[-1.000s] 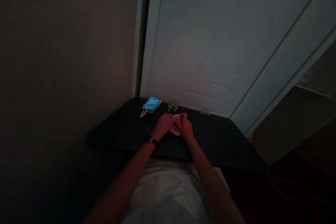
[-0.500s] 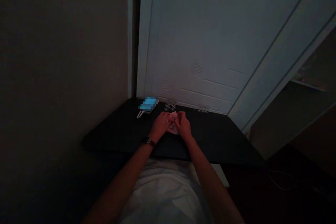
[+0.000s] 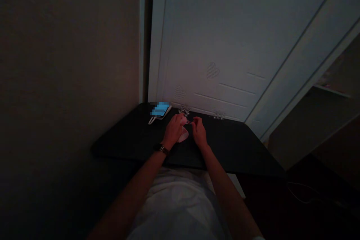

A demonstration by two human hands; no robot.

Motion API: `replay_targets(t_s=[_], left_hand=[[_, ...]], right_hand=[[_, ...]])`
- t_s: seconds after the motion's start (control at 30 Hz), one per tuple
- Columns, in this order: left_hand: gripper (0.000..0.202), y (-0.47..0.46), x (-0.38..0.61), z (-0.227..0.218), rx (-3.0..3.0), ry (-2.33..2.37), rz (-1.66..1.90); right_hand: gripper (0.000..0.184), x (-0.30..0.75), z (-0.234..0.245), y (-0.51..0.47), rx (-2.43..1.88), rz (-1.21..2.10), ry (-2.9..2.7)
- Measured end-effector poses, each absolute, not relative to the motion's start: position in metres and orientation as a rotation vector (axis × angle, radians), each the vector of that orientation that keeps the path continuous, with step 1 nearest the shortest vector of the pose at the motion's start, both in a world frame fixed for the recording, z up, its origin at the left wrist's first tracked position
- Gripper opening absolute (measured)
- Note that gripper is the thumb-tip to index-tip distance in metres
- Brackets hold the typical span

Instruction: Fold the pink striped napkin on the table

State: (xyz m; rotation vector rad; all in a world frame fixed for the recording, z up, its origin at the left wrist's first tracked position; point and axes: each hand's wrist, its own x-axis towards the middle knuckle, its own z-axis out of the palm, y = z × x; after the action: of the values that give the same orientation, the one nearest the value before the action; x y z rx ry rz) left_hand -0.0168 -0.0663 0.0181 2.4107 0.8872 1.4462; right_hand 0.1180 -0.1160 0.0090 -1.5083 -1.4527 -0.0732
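Lying bunched in the left grip [image 3: 173,129], the pink cloth [image 3: 183,135] sits near the middle of the dark surface [image 3: 230,146], one loose fold hanging out below the fingers. Half a second ago both hands were pressed together over it; now the right grip [image 3: 199,131] has drawn off to the side, and a small shiny piece [image 3: 189,122] shows in the gap. That seems to leave the cloth to the left alone and the piece uncovered. The left grip is closed on the cloth, fingers curled over its far part. The right grip is narrow, its fingertips pinching what looks like the right end of the piece; whether the left also has hold of the other end is too small and dim to tell. Just beyond the hands, a cluster of clear pieces [image 3: 185,110] stands by the panel [image 3: 230,45], with a second cluster [image 3: 219,115] farther right. A phone [image 3: 160,109], its lit screen blurred out, rests near the far left corner, a white loop [image 3: 152,120] beside it. Farther out come the watch [image 3: 161,148] on the left wrist and, below the near edge, a white object [image 3: 237,185].
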Motion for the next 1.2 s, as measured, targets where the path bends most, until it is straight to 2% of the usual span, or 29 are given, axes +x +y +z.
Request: replay_targets(t_s=[0.2,0.67,0.97,1.1,1.2], left_hand=[[0.049,-0.068,-0.018,0.021,2.328,0.818,1.539],[0.024,-0.079,-0.023,0.037,2.282,0.808,1.596],[0.025,-0.079,-0.028,0.042,2.163,1.035,1.600],[0.025,-0.077,-0.031,0.037,2.039,0.980,1.497],[0.024,-0.080,-0.032,0.031,1.713,0.789,1.379]], right_hand=[[0.029,0.119,0.011,-0.117,-1.490,-0.122,-1.459],[0.027,0.116,0.020,-0.124,-1.489,-0.248,-1.542],[0.020,0.117,0.031,-0.133,-1.408,-0.153,-1.642],[0.018,0.111,0.031,-0.147,-1.453,-0.102,-1.568],[0.022,0.106,0.026,-0.164,-1.461,-0.033,-1.415]])
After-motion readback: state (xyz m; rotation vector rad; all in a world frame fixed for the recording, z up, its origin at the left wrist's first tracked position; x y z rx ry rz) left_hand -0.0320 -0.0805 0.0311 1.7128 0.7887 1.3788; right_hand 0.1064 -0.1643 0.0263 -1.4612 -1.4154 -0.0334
